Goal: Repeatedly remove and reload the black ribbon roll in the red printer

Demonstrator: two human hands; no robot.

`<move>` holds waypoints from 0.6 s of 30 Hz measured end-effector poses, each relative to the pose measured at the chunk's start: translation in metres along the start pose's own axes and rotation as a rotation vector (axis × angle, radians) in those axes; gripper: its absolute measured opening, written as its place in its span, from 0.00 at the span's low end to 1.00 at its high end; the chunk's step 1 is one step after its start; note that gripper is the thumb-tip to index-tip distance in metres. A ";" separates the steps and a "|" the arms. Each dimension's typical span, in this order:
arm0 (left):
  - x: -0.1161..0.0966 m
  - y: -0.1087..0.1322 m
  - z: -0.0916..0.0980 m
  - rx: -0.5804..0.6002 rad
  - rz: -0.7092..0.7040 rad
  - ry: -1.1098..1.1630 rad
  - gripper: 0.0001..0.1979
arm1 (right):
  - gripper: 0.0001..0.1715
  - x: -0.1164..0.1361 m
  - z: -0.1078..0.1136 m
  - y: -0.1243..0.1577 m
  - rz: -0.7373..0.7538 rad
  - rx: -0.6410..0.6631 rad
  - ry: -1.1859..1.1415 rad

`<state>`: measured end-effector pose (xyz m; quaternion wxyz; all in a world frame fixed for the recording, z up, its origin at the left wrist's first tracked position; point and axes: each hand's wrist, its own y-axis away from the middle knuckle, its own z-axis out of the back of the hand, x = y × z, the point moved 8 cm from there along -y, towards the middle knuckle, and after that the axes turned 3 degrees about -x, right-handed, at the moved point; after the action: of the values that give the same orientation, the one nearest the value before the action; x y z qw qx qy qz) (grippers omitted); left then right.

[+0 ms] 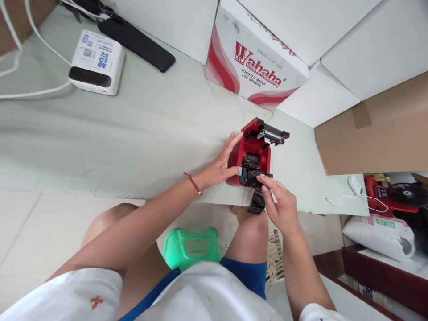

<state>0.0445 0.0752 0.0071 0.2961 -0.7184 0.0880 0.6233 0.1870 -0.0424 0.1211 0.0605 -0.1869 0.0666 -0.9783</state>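
Observation:
A small red device that looks like a label printer (234, 167) stands near the table's front edge with its lid (272, 133) raised. My left hand (222, 165) grips its left side, fingers along the outer wall and thumb on the front corner. From inside, a glossy black strip (257, 203) runs over the front and hangs past the table edge. My right hand (279, 198) has its fingertips closed at this strip by the front opening. The fingers partly hide where the strip leaves the printer.
A Wahaha water carton (256, 62) stands behind the printer, beside white boxes and a brown cardboard box (371, 129). On the pale green tablecloth (133, 129) at left are a white-and-black device (96, 62), cables and a black phone-like slab (137, 42). Below is a green stool (174, 243).

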 end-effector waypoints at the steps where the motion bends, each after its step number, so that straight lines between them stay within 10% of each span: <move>1: 0.002 0.000 0.000 -0.003 0.011 0.012 0.50 | 0.24 -0.003 0.001 -0.006 -0.028 0.009 0.018; 11: 0.000 0.002 0.000 -0.048 0.001 0.019 0.45 | 0.24 -0.023 -0.037 -0.116 -0.175 0.409 0.402; 18: -0.006 0.002 0.002 -0.071 -0.020 -0.008 0.45 | 0.22 -0.017 -0.034 -0.108 -0.196 0.444 0.411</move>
<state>0.0404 0.0736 0.0123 0.2768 -0.7268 0.0575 0.6260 0.1796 0.0698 0.1006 -0.0097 0.0269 -0.1560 -0.9873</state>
